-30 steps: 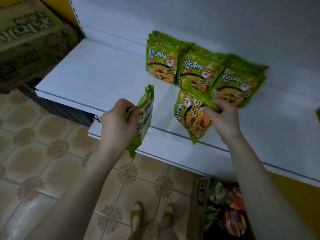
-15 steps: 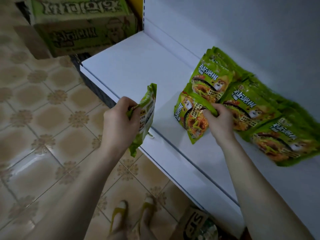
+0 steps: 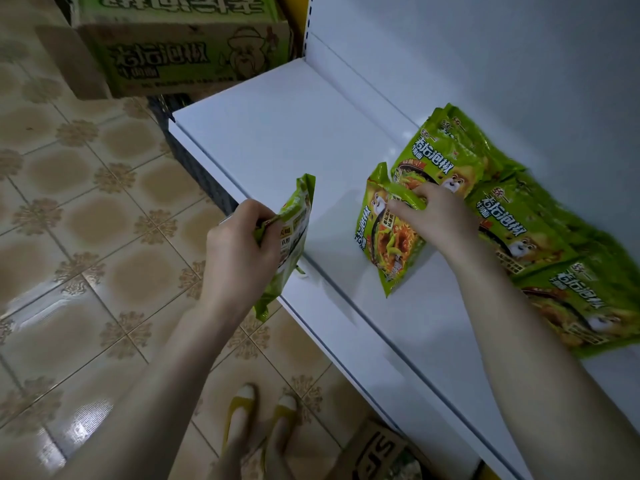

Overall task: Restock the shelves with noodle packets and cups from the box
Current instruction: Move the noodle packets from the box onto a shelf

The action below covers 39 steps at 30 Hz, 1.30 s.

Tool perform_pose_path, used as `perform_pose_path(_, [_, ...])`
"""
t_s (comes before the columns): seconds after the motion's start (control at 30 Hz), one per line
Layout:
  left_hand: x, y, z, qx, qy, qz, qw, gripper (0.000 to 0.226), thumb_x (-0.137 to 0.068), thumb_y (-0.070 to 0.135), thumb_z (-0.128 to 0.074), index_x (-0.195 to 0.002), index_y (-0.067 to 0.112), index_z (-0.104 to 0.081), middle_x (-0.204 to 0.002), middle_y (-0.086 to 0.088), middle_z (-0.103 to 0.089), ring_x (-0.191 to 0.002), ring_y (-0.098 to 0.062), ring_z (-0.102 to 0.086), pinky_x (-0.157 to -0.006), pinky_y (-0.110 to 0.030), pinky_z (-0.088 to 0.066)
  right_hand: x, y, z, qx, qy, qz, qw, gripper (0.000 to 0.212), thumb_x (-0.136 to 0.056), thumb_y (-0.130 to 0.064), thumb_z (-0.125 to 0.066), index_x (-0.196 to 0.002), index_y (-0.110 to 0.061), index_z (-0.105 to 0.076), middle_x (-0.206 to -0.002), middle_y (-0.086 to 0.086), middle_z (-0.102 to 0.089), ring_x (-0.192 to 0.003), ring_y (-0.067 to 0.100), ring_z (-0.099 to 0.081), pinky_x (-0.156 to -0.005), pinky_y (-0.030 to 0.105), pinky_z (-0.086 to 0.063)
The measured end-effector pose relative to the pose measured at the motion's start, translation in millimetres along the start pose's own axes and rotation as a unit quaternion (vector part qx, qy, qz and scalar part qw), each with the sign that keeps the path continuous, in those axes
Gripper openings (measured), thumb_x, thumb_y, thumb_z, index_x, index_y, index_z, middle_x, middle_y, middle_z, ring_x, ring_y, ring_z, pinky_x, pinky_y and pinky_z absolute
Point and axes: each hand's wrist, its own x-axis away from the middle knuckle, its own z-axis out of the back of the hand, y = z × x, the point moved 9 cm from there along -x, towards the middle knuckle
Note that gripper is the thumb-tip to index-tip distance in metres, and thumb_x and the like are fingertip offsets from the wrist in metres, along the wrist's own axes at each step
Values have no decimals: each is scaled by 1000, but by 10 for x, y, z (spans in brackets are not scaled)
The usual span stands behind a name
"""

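Observation:
My left hand grips a green noodle packet edge-on, above the front lip of the white shelf. A second green noodle packet is gripped at its top by my right hand and touches the shelf, tilted, just left of a row of matching green packets leaning along the shelf's back wall. The supply box shows only as a cardboard flap at the bottom edge, under the shelf front.
A green-printed cardboard carton stands on the tiled floor beyond the shelf's left end. The left half of the shelf is bare white board. My feet in yellow shoes stand close to the shelf front.
The view has swung left and down, so the shelf now runs diagonally. My right hand has brought its packet down beside the row. My left hand still holds its packet at the shelf front.

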Motion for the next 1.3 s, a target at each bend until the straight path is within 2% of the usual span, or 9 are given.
perform_pose_path(0.17, [-38,15,-15,5,-6,-3,1000,3,-88,9,-57,-88,6,-59,-68,9,-50,-63,-14,-51,-55,-23,-43,-8,11,37,-12,3,-7,1000,45,-83,-28,-63,-115,2,-53,-113,19,-60,-103,34,-56,-82,40,-47])
perform_pose_path(0.3, [-66,32,-69,3,-15,-6,1000,4,-89,9,-57,-88,7,-59,-67,14,-48,-61,0,-48,-53,-15,-39,-17,114,-39,8,-75,-22,997,59,-80,-25,-64,-132,-11,-40,-130,12,-51,-119,30,-49,-93,38,-42])
perform_pose_path(0.47, [-71,114,-88,-11,-11,-30,999,7,-88,7,-58,-90,1,-62,-73,2,-54,-63,-15,-50,-54,-14,-37,-21,285,-86,47,-112,-31,992,63,-76,-35,-69,-131,-16,-46,-132,6,-52,-118,28,-51,-96,43,-44])
perform_pose_path(0.63, [-67,174,-94,-10,-12,-27,1000,7,-88,8,-57,-91,2,-61,-71,3,-53,-61,-15,-49,-53,-17,-38,40,459,-4,-51,-35,-28,998,53,-74,-35,-73,-121,-14,-56,-117,7,-61,-108,26,-57,-87,36,-47])
perform_pose_path(0.8, [-108,311,-118,-5,-14,-42,999,7,-89,9,-56,-90,3,-60,-69,1,-54,-65,-25,-56,-59,-37,-46,69,726,31,-251,57,-90,962,46,-76,-25,-73,-117,-13,-56,-97,5,-61,-92,24,-62,-83,43,-53])
perform_pose_path(0.97, [-169,432,-174,12,-29,-54,998,6,-90,10,-55,-90,5,-58,-67,3,-52,-63,-23,-57,-52,-33,-45,-1,791,-2,-329,156,-126,923,39,-79,-19,-70,-113,-7,-56,-99,8,-62,-87,19,-59,-76,31,-49])
perform_pose_path(1.13, [-239,426,-223,31,-34,-46,998,4,-90,11,-56,-87,9,-57,-64,8,-53,-62,-22,-58,-52,-37,-46,-114,893,-182,-425,205,-171,865,38,-80,-10,-68,-114,-2,-53,-105,9,-59,-93,18,-57,-74,30,-47])
perform_pose_path(1.23, [-289,421,-247,41,-31,-42,998,3,-90,11,-56,-87,9,-57,-67,12,-53,-64,-20,-58,-55,-36,-47,-207,935,-217,-442,238,-174,847,39,-81,-10,-67,-116,0,-53,-103,6,-56,-94,16,-55,-72,25,-48])
perform_pose_path(1.3, [-320,409,-266,48,-26,-43,998,3,-90,10,-56,-87,10,-57,-68,15,-53,-64,-14,-57,-55,-29,-46,-257,980,-273,-442,257,-174,841,38,-82,-10,-67,-115,1,-53,-108,12,-60,-94,17,-57,-72,24,-51])
